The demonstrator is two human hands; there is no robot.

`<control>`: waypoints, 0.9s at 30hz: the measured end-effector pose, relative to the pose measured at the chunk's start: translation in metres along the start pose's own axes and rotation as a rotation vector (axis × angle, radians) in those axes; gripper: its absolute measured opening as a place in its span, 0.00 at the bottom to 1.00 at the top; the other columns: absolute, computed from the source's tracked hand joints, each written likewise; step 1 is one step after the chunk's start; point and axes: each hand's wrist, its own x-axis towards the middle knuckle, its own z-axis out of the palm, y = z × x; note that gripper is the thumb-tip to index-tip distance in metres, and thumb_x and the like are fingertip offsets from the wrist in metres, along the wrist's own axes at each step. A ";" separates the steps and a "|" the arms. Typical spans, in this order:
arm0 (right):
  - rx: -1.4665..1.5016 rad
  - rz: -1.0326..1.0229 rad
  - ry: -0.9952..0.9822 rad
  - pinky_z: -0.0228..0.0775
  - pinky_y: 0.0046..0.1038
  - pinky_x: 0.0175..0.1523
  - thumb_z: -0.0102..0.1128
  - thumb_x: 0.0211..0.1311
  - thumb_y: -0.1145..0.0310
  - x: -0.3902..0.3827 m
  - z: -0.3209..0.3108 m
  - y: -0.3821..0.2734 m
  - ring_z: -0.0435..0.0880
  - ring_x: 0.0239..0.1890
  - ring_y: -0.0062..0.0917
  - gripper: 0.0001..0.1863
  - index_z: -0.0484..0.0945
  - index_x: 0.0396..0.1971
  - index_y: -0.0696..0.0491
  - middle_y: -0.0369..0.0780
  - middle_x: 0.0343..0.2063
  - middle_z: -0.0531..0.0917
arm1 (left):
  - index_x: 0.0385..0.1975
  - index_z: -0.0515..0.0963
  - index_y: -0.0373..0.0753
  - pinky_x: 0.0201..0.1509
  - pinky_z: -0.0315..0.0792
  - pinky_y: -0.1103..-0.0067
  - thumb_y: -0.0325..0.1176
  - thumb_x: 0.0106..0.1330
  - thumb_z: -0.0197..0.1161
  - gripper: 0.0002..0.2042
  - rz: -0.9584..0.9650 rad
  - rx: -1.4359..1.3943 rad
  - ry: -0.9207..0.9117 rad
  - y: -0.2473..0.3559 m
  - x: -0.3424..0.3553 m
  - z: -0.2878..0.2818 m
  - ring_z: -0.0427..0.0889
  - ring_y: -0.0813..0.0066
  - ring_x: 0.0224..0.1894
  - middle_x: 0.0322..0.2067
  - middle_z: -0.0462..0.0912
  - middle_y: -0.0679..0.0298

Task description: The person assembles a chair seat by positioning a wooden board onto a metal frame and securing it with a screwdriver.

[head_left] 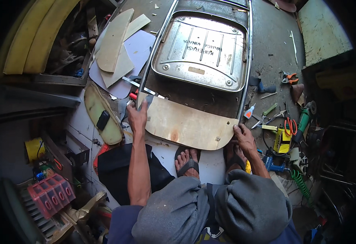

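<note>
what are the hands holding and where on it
Both hold the curved plywood panel: the left hand grips its upper left corner, the right hand its lower right end.

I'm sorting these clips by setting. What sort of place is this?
Probably a small repair or upholstery workshop. A person's hands (left hand, right hand) hold a plywood panel against an overturned metal chair frame, with pliers, an angle grinder and scraps on the floor.

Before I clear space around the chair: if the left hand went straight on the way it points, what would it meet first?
The left hand grips the plywood panel's corner, pointing away from the person. Straight on, it would probably first meet the flat metal strip beside the chair frame; depth is unclear.
</note>
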 end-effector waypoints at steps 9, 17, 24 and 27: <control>0.058 0.010 -0.020 0.78 0.32 0.45 0.53 0.75 0.47 0.003 0.003 0.010 0.82 0.40 0.27 0.27 0.77 0.48 0.61 0.44 0.37 0.83 | 0.48 0.74 0.33 0.50 0.74 0.53 0.61 0.66 0.61 0.31 0.019 0.318 -0.031 0.000 0.024 0.015 0.84 0.40 0.47 0.42 0.85 0.43; 0.102 0.043 -0.007 0.81 0.33 0.44 0.52 0.75 0.45 0.000 0.003 0.001 0.83 0.41 0.29 0.29 0.77 0.49 0.61 0.44 0.39 0.82 | 0.51 0.76 0.38 0.50 0.74 0.56 0.57 0.71 0.59 0.25 0.175 0.218 0.096 0.003 0.006 0.016 0.84 0.43 0.46 0.42 0.85 0.47; 0.349 0.068 -0.085 0.81 0.30 0.46 0.45 0.79 0.44 0.009 0.002 0.033 0.84 0.46 0.29 0.30 0.75 0.60 0.55 0.41 0.48 0.83 | 0.51 0.77 0.38 0.48 0.75 0.58 0.55 0.72 0.59 0.24 0.251 0.211 0.147 -0.013 0.011 0.024 0.85 0.45 0.45 0.41 0.86 0.49; 0.340 0.071 -0.074 0.81 0.27 0.44 0.45 0.79 0.45 0.012 0.002 0.035 0.85 0.43 0.25 0.28 0.75 0.59 0.55 0.40 0.46 0.83 | 0.52 0.77 0.38 0.49 0.75 0.59 0.55 0.72 0.59 0.24 0.220 0.213 0.130 -0.006 0.007 0.021 0.85 0.45 0.45 0.41 0.86 0.49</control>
